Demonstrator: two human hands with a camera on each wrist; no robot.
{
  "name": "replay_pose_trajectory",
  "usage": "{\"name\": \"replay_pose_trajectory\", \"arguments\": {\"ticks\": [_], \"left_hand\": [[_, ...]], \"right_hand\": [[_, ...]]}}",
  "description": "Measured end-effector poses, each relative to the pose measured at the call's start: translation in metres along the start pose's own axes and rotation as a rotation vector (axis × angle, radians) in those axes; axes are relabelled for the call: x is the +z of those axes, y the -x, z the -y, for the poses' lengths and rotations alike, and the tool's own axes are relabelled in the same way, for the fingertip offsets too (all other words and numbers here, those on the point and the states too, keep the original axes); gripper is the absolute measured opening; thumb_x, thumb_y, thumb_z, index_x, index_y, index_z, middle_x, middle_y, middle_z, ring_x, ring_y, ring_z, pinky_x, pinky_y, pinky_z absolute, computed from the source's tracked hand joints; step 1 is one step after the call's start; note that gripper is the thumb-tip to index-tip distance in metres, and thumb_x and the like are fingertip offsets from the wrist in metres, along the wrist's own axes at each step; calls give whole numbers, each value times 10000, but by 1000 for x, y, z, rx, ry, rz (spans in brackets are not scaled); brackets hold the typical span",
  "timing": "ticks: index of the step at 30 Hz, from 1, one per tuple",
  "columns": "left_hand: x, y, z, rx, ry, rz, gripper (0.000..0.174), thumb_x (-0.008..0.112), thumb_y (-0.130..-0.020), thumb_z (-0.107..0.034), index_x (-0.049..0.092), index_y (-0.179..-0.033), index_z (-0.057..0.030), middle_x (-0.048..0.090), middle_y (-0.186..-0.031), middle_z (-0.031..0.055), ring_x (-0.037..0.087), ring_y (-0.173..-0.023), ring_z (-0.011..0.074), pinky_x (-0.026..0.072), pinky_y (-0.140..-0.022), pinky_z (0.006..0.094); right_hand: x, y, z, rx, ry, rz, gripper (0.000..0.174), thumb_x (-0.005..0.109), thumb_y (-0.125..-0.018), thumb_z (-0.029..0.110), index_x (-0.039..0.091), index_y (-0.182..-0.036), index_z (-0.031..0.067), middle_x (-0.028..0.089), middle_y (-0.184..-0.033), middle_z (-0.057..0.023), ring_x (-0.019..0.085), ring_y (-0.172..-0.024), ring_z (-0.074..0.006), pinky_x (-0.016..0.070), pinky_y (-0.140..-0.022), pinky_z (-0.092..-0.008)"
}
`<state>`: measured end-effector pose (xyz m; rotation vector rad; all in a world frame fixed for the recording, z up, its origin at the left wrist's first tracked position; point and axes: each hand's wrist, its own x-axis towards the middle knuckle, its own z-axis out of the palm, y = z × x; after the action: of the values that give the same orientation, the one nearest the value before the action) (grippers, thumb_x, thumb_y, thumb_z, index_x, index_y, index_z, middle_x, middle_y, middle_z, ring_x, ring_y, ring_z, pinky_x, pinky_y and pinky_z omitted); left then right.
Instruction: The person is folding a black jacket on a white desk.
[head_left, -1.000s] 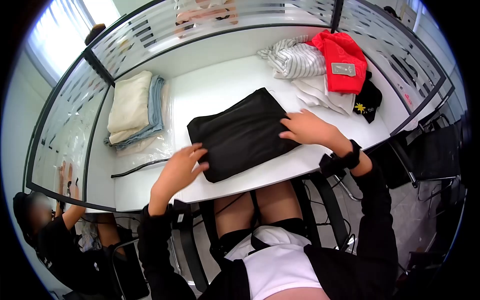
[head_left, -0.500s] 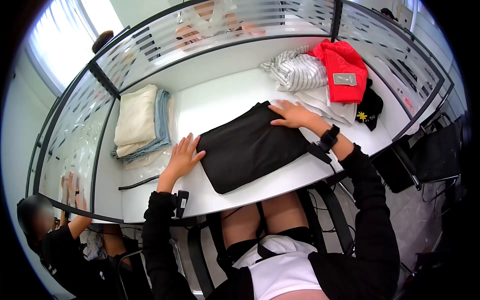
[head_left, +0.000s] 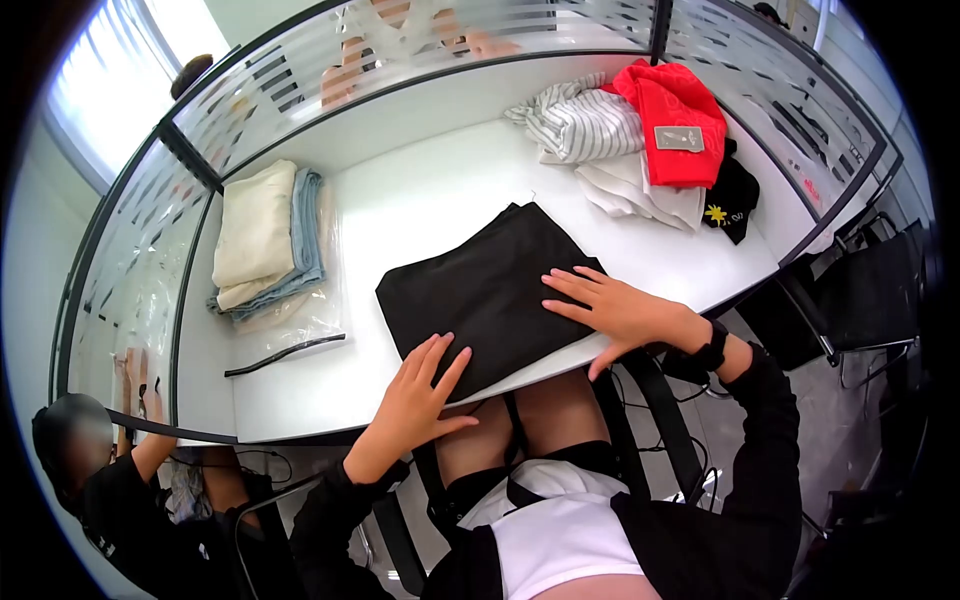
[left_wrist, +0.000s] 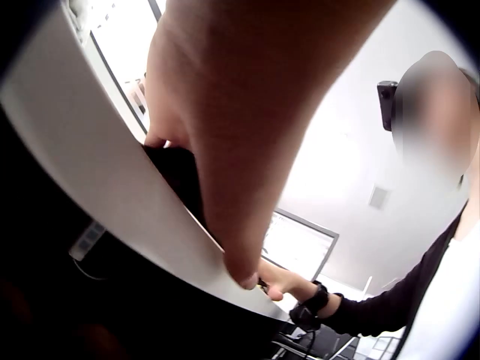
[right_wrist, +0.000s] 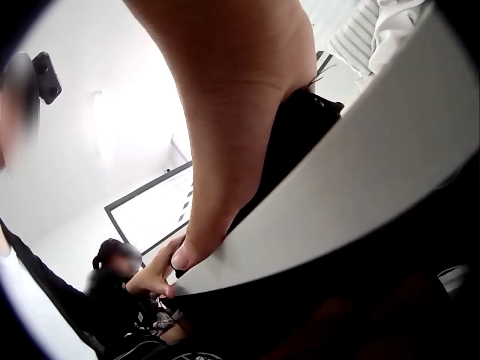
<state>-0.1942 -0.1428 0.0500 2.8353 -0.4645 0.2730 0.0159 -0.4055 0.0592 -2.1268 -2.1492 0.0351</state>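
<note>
A folded black garment (head_left: 490, 285) lies flat near the front edge of the white table. My left hand (head_left: 415, 395) rests on its near left part, fingers straight and spread, thumb out past the table edge. On the near right corner lies my right hand (head_left: 625, 312), fingers extended over the cloth and thumb pointing toward my body. In the left wrist view the left hand (left_wrist: 217, 150) covers most of the dark cloth (left_wrist: 176, 169). The right wrist view shows the right hand (right_wrist: 232, 142) close along the table's edge, black fabric (right_wrist: 300, 135) under it.
Folded cream (head_left: 255, 225) and blue (head_left: 308, 235) clothes lie on clear plastic at the left. A black strip (head_left: 285, 355) is nearby. Striped (head_left: 590, 125), white (head_left: 640, 190), red (head_left: 685, 120) and black (head_left: 735, 200) clothes pile at the back right. Partitions enclose the table; another person (head_left: 130, 500) sits at left.
Both hands have moved from the garment's left edge and far right side to its near side. The garment has shifted slightly toward my body. The other clothes stay in place.
</note>
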Motion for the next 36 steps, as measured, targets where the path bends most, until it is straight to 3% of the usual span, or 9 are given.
{"name": "replay_pose_trajectory", "arguments": {"ticks": [1,5,10,12,15,19,24,28,36], "left_hand": [[-2,4,-6,-3,14,15,768,732,-674,-354,406,-1304,-61,368,-1322,198,378,-1206,371,359,-989,427],[12,27,-1,115,-212,-49,613,663,-623,-85,490,-1210,-60,491,-1200,155,505,-1102,317,466,-865,383],[-38,22,-15,-79,318,25,537,592,-542,57,560,-1065,-60,589,-1054,76,596,-960,280,509,-766,338],[-75,8,-19,-233,500,-111,444,619,-581,86,591,-1003,-48,623,-926,87,628,-838,211,496,-728,270],[-124,-14,2,-362,661,-253,410,729,-671,4,562,-1045,-12,600,-905,29,582,-836,100,464,-722,214],[-148,-59,46,-410,1006,-196,354,664,-790,-124,542,-1103,-11,602,-935,46,573,-849,106,454,-760,221],[-87,-98,99,-715,919,-119,385,653,-817,-172,525,-1121,26,602,-920,70,570,-834,129,461,-721,233],[1,-101,177,-716,980,-121,428,664,-811,-194,504,-1153,9,599,-1000,92,555,-893,146,446,-754,254],[9,-102,168,-662,1087,-287,371,617,-847,-150,493,-1172,-19,594,-1018,66,540,-949,130,413,-826,239]], "right_hand": [[-1,4,6,-13,-18,-1,1012,606,-640,650,299,-1357,6,246,-1418,-233,215,-1334,-357,210,-1075,-475],[16,25,24,32,-31,-144,698,737,-629,154,435,-1246,25,365,-1374,-146,390,-1254,-284,362,-1027,-374],[5,44,33,118,-241,-344,264,647,-642,9,607,-900,50,651,-891,-44,645,-756,-217,536,-662,-305],[-33,40,32,168,-419,-344,233,670,-659,32,616,-879,87,626,-775,-59,614,-676,-252,486,-591,-302],[-101,22,11,246,-425,-388,230,761,-677,168,604,-803,57,554,-643,-57,550,-582,-143,406,-546,-254],[-135,-18,-37,406,-768,-331,279,745,-706,174,617,-890,7,591,-769,-8,542,-716,-75,425,-668,-206],[-72,-58,-125,628,-1001,-149,298,736,-713,156,599,-950,37,570,-798,4,538,-731,-84,430,-631,-213],[12,-75,-174,746,-1056,-263,406,767,-688,121,579,-1037,34,573,-848,-34,539,-765,-101,427,-605,-221],[27,-63,-174,731,-1204,-417,382,711,-761,132,516,-1083,63,584,-821,-20,537,-707,-75,395,-575,-195]]}}
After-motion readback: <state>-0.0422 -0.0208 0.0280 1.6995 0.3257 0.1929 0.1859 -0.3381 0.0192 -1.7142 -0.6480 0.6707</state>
